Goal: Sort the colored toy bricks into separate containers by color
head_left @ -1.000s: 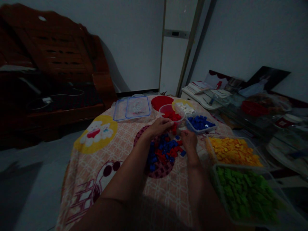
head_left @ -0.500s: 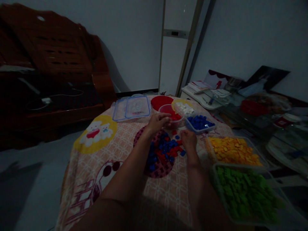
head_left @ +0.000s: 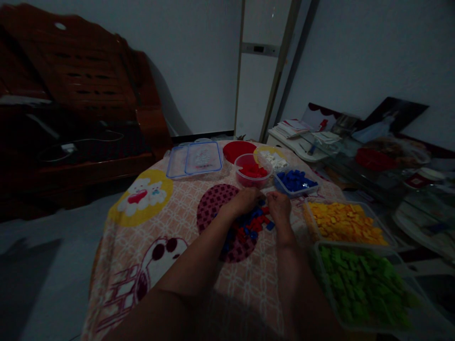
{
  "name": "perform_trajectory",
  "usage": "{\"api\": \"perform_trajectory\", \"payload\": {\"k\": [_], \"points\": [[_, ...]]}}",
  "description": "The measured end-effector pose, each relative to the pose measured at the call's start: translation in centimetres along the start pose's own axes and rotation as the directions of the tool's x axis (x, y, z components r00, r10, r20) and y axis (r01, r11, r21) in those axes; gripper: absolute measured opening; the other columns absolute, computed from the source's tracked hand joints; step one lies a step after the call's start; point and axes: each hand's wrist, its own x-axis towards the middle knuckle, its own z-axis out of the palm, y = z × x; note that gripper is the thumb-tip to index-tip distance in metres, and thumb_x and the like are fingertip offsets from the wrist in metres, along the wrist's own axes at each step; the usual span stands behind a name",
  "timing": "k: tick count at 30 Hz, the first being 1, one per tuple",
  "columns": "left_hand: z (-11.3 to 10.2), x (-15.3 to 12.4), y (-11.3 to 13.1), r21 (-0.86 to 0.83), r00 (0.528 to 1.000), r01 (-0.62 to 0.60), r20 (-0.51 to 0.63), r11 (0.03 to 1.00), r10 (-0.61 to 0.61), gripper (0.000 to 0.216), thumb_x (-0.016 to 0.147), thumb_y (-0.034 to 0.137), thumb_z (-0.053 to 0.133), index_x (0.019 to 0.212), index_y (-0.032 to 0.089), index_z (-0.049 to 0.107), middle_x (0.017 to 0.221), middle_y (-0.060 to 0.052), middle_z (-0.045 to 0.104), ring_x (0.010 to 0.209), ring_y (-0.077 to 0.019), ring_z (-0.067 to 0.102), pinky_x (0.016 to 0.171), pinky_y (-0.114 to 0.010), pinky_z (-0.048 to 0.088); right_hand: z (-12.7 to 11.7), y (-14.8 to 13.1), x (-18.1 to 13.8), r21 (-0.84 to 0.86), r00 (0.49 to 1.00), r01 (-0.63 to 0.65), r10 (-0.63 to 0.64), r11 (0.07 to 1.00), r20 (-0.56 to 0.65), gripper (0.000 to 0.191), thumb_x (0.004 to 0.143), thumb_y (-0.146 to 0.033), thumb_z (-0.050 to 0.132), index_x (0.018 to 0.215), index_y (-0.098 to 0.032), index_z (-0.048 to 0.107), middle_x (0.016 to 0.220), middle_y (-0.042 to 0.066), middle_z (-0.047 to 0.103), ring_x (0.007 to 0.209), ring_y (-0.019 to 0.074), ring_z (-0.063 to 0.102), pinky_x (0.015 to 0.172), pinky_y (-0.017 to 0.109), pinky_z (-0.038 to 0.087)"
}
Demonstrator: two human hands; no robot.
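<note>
Loose red and blue toy bricks (head_left: pixel 253 227) lie mixed on a dark red round patch of the tablecloth. My left hand (head_left: pixel 247 201) is over the far side of this pile, fingers bent down and pressed together; its fingertips and anything in them are hidden. Close beside it, my right hand (head_left: pixel 280 207) is closed with its fingers curled in at the pile's right edge; what it holds cannot be made out. Just beyond both hands stands a clear round tub (head_left: pixel 253 181) with red bricks in it. A clear box (head_left: pixel 297 193) of blue bricks sits to the right.
Yellow bricks (head_left: pixel 343 221) and green bricks (head_left: pixel 362 284) fill clear boxes along the right. White bricks (head_left: pixel 274 161), a red round lid (head_left: pixel 239 150) and blue-rimmed clear lids (head_left: pixel 202 158) lie at the back. A wooden bench (head_left: pixel 88 85) stands left.
My left hand has moved from the rim of the round tub down towards me, onto the pile beside my right hand. It now covers a red brick seen earlier. My right hand has hardly moved.
</note>
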Motion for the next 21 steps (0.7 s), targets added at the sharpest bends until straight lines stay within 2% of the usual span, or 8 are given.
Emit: {"api": "perform_trajectory", "payload": {"k": [5, 10, 15, 17, 21], "points": [[-0.7, 0.0, -0.4, -0.042, 0.999, 0.037, -0.009, 0.998, -0.037, 0.033, 0.084, 0.011, 0.053, 0.106, 0.016, 0.077, 0.106, -0.012, 0.076, 0.098, -0.0222, 0.070, 0.090, -0.029, 0.051, -0.1, -0.1, -0.1, -0.027, 1.000, 0.015, -0.015, 1.000, -0.011, 0.030, 0.089, -0.031, 0.050, 0.086, -0.020, 0.077, 0.083, 0.006, 0.075, 0.073, 0.0185, 0.064, 0.066, 0.027, 0.041], [-1.4, -0.3, -0.5, -0.074, 0.993, 0.113, -0.027, 0.991, -0.116, 0.033, 0.077, 0.006, 0.053, 0.094, 0.015, 0.079, 0.092, -0.009, 0.078, 0.086, -0.0203, 0.071, 0.085, -0.027, 0.051, -0.1, -0.1, -0.1, -0.036, 1.000, 0.005, -0.005, 0.999, -0.013, 0.029, 0.088, -0.030, 0.050, 0.088, -0.019, 0.078, 0.085, 0.007, 0.075, 0.076, 0.0189, 0.064, 0.069, 0.027, 0.041], [-2.4, -0.6, -0.2, -0.256, 0.988, 0.100, -0.090, 0.962, -0.127, 0.025, 0.071, 0.006, 0.059, 0.084, 0.016, 0.078, 0.081, -0.004, 0.076, 0.077, -0.0167, 0.068, 0.077, -0.024, 0.051, -0.3, -0.2, -0.2, -0.017, 1.000, 0.026, -0.026, 1.000, 0.006, 0.032, 0.090, -0.032, 0.048, 0.089, -0.018, 0.077, 0.084, 0.007, 0.075, 0.074, 0.0194, 0.064, 0.066, 0.028, 0.040], [-3.1, -0.6, -0.1, -0.411, 0.987, 0.053, -0.119, 0.910, -0.111, 0.020, 0.073, 0.009, 0.061, 0.083, 0.015, 0.077, 0.078, -0.003, 0.075, 0.073, -0.0155, 0.067, 0.072, -0.023, 0.050, -0.4, -0.3, -0.1, -0.011, 1.000, 0.017, -0.017, 1.000, 0.013, 0.033, 0.090, -0.032, 0.048, 0.089, -0.019, 0.077, 0.083, 0.007, 0.075, 0.073, 0.0194, 0.064, 0.066, 0.028, 0.040], [-4.3, -0.7, 0.2, -0.715, 0.965, -0.036, -0.206, 0.699, -0.162, 0.014, 0.076, 0.022, 0.067, 0.081, 0.012, 0.075, 0.071, -0.004, 0.071, 0.064, -0.0134, 0.063, 0.061, -0.021, 0.047, -0.3, -0.3, -0.1, -0.041, 1.000, 0.016, -0.016, 0.999, 0.003, 0.032, 0.089, -0.031, 0.047, 0.087, -0.020, 0.077, 0.081, 0.006, 0.074, 0.072, 0.0188, 0.063, 0.065, 0.027, 0.040]]}}
